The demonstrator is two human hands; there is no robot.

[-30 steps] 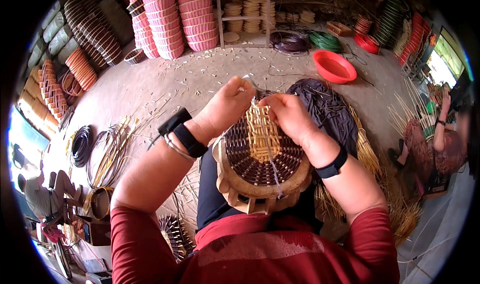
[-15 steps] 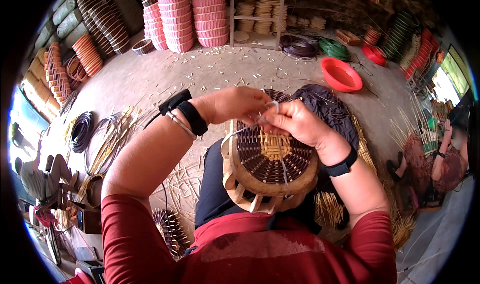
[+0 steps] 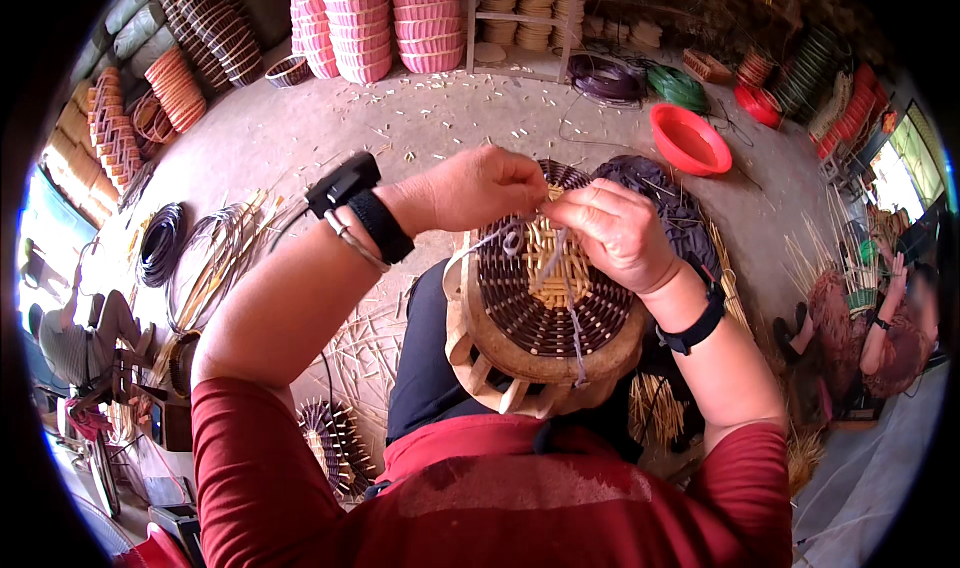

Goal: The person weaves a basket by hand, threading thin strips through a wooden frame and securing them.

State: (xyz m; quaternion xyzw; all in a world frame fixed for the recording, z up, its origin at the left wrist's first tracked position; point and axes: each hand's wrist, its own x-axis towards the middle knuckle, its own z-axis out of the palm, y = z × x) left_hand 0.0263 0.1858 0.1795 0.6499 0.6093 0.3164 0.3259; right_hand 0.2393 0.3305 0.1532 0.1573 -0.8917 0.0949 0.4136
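Observation:
On my lap rests a round wooden form [image 3: 475, 340], slatted below its rim, with a woven basket base [image 3: 507, 313] on top. The base has dark brown weaving around a pale yellow centre. A grey cord [image 3: 577, 333] runs across it and hangs over the near rim; a small loop of it lies at the left. My left hand [image 3: 490, 186] is closed above the far side of the base, fingertips pinched on what looks like the cord. Close beside it, my right hand [image 3: 620, 236] pinches the cord between thumb and fingers. The fingertips partly hide the cord.
Dark cloth [image 3: 665, 203] lies beyond the form at right. A red basin [image 3: 690, 140] stands farther off. Coiled strips [image 3: 165, 243] and cane scraps cover the floor at left. Stacked pink baskets [image 3: 430, 28] line the back. A co-worker [image 3: 885, 338] sits at far right.
My hands have drawn slightly apart from the crossed cord between them. The left has risen a little, and a loop now shows on the base. The view has shifted slightly.

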